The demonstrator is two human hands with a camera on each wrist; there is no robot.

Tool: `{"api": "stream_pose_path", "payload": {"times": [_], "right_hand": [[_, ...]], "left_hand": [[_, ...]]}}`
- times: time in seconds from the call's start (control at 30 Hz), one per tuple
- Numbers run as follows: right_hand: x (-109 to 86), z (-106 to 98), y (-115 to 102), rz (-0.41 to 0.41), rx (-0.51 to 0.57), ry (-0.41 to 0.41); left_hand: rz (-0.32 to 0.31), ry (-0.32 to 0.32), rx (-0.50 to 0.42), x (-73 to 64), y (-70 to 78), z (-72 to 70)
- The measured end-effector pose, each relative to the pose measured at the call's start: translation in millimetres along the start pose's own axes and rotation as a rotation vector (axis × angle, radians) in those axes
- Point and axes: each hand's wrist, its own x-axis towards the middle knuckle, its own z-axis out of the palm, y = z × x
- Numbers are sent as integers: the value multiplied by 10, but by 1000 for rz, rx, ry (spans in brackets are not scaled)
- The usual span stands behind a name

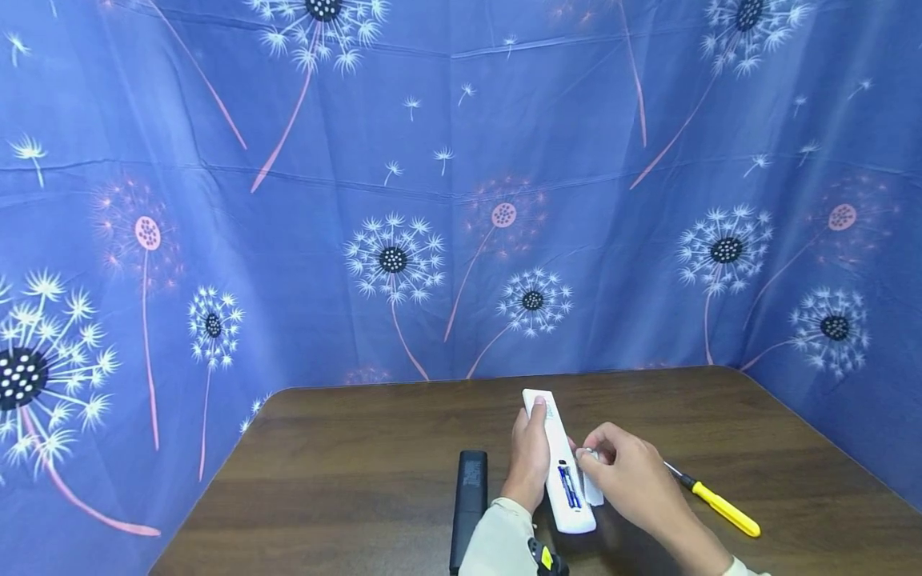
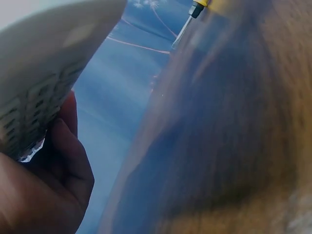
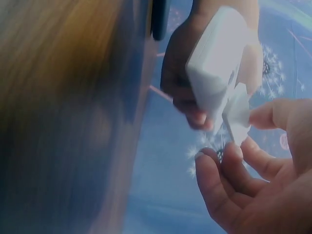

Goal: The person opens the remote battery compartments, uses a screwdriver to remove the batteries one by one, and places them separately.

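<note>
My left hand (image 1: 530, 454) grips a white remote control (image 1: 553, 432) along its side, thumb on its back. The remote's back faces up, and its battery compartment is uncovered, with blue batteries (image 1: 569, 486) lying in it. In the left wrist view the button side of the remote (image 2: 34, 107) faces down, above the curled fingers. My right hand (image 1: 634, 478) pinches a small white battery cover (image 1: 592, 485) right beside the remote. The right wrist view shows the cover (image 3: 238, 114) between thumb and fingertips, close to the remote's edge.
A black remote control (image 1: 470, 504) lies on the brown wooden table (image 1: 324, 472), left of my left hand. A screwdriver (image 1: 723, 508) with a yellow handle lies to the right, its shaft toward my right hand. Blue dandelion-print cloth (image 1: 446, 240) hangs behind the table.
</note>
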Motion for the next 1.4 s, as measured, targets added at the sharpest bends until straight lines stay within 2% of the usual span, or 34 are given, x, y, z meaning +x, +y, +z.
{"api": "stream_pose_path", "payload": {"times": [0.17, 0.27, 0.5, 0.63, 0.73, 0.93, 1.13, 1.4], "right_hand": [[-2, -104, 100, 11, -29, -22], [-8, -148, 183, 6, -87, -47], [-11, -187, 371, 72, -236, -251], [24, -186, 413, 68, -305, -294], [36, -184, 429, 49, -344, -303], [36, -139, 436, 38, -324, -339], [-1, -118, 514, 25, -379, -317], [-39, -128, 571, -72, -421, -246]], "left_hand": [[-13, 13, -42, 11, 37, 29], [-19, 18, -49, -2, 52, 57], [-12, 46, -58, 13, 45, 78], [4, 44, -59, 40, 57, 63], [10, 43, -60, 39, 64, 57], [5, 47, -64, 25, 59, 35], [-7, 27, -57, 19, 23, 66], [9, 25, -89, 10, 19, 44]]}}
